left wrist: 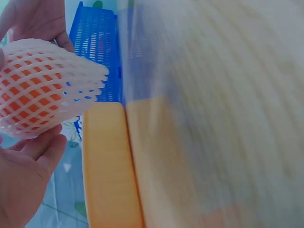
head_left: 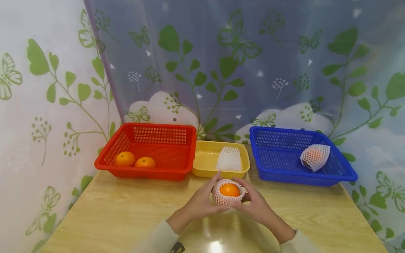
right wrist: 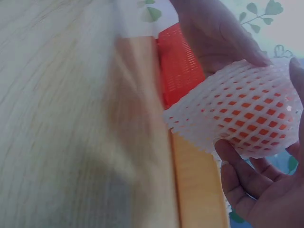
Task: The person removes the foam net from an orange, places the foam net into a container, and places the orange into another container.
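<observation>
An orange sits inside a white foam net, held above the table just in front of the yellow tray. My left hand grips its left side and my right hand its right side. Bare orange peel shows through the net's opening in the head view. In the left wrist view the netted fruit lies between both hands, the net's end extending past it. The right wrist view shows the net around the fruit, with fingers of both hands against it.
A red basket with two oranges stands at the left. The yellow tray holds a flat foam net. The blue basket at the right contains one netted fruit. A patterned curtain hangs behind.
</observation>
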`<state>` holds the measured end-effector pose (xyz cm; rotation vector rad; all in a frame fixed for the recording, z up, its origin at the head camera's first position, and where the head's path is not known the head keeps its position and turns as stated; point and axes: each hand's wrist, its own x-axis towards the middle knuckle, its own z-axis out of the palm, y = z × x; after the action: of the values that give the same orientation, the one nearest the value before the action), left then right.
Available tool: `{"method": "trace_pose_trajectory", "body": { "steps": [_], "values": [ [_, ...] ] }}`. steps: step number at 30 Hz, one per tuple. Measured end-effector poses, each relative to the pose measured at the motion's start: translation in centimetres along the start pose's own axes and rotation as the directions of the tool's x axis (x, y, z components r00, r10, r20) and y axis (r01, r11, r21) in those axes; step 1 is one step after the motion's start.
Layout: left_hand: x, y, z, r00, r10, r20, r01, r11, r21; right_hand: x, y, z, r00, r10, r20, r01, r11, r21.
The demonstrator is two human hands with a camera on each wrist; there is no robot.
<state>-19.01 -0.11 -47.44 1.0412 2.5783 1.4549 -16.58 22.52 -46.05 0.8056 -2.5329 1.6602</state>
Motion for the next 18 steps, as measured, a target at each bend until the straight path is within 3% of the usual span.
{"method": "trace_pose_trajectory", "body": {
  "steps": [6,10,18],
  "values": [
    [-0.8,-0.7,0.3,0.996,-0.082,0.035,0.081,0.996,0.021,-0.2,1.2,1.1,1.0,0.016,0.02,-0.016,1.0,-0.02],
    [-1.3,-1.2,0.6,0.992,-0.112,0.056,0.111,0.993,0.028,-0.4,1.9,1.8,1.0,0.018,0.003,-0.018,0.998,-0.055],
    [-1.8,-1.9,0.7,0.982,-0.159,0.1,0.158,0.987,0.021,-0.8,2.8,2.6,0.998,0.049,0.038,-0.047,0.998,-0.051]
  ]
}}
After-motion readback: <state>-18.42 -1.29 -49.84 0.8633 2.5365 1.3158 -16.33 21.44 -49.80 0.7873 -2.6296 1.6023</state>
